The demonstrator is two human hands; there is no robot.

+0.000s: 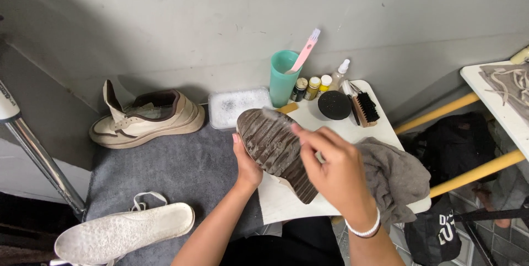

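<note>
Ribbed brown sole (275, 147) (shoe upturned) gripped by left hand (246, 164), right hand (333, 169) scrubbing.

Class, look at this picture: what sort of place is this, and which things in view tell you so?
Probably a small shoe-cleaning corner. The left hand holds a shoe sole-up while the right hand scrubs it; a black brush, small bottles and a tray of suds sit close by.

Cream sneaker (147, 118) at 10 o'clock, on the grey mat (182, 172). White insole (124, 234) at 8 o'clock. Foamy clear tray (238, 106) at 12 — teal cup (282, 79) just beside it, pink brush (305, 51) inside. Small paint bottles (313, 87), round black sponge (334, 104), bristle brush (365, 108) toward 1 o'clock. Grey rag (398, 178) at 4 o'clock.
</note>
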